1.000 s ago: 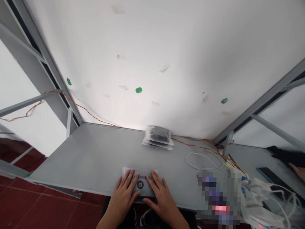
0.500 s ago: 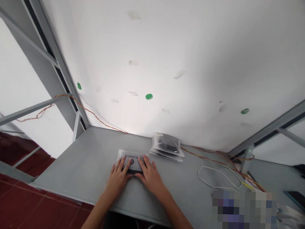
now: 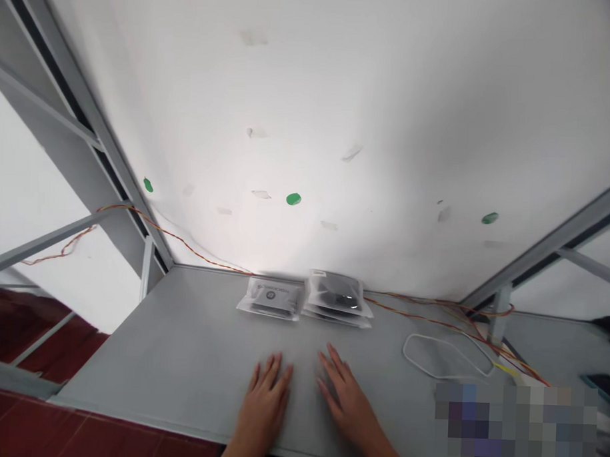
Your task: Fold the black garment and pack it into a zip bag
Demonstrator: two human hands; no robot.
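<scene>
Against the white wall lies a frosted plastic packet with dark lettering and a round logo. Just right of it is a stack of similar packets with dark contents showing through. My left hand is palm down over the grey tabletop, fingers stretched out, nearest to the lettered packet but apart from it. My right hand is likewise stretched out, in front of the stack, and holds nothing. Whether the palms touch the tabletop I cannot tell.
The grey table meets a white wall with green stickers and tape bits. Red and yellow wires run along the back. A white cable loop lies on the right, near a blurred-out patch. Metal frames stand at both sides.
The lettered packet has moved back to the wall, beside the stack. Both hands have let go of it and drawn back toward the table's front edge, farther apart.
</scene>
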